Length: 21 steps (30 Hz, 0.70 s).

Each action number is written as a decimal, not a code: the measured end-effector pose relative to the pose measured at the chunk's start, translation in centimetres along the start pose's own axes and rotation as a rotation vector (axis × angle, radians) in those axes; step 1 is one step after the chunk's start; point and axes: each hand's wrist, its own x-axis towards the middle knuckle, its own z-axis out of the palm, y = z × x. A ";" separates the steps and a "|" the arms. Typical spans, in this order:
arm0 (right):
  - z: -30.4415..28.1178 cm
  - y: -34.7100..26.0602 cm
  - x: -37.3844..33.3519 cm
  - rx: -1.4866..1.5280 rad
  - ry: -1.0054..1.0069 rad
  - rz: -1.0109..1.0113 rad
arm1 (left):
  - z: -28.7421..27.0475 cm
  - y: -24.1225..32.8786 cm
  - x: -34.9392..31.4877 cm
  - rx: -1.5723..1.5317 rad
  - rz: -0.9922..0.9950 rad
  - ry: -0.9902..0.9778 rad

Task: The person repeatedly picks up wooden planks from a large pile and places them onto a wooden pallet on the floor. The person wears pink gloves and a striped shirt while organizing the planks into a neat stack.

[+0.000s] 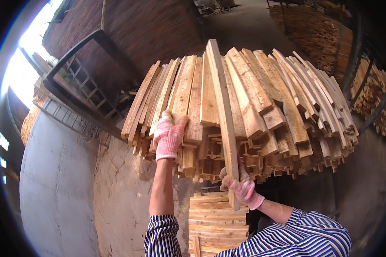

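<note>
A large stack of rough wooden strips lies in front of me, their near ends jutting out unevenly. My right hand, in a pink-and-white knit glove, is closed around the near end of one long wooden strip. That strip slants over the top of the stack, its far end raised above the others. My left hand, gloved alike, rests on the near ends of strips at the stack's left part, thumb and fingers apart; its fingertips are partly hidden against the wood.
Below the stack is a lower pile of boards laid crosswise. A dark metal frame stands at the left, beside a grey sheet surface. More stacked wood and dark metal bars are at the far right. A brick wall rises behind.
</note>
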 end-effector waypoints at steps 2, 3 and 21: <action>-1.3 0.1 0.7 0.098 0.036 0.073 | -0.7 0.2 1.2 -0.036 -0.143 -0.119; -2.9 1.0 1.6 0.160 0.040 0.131 | 0.2 -0.8 1.8 -0.267 -0.121 -0.033; 12.3 -2.8 0.6 -0.230 0.086 0.265 | -4.9 -2.0 -32.1 -1.140 -0.055 -0.071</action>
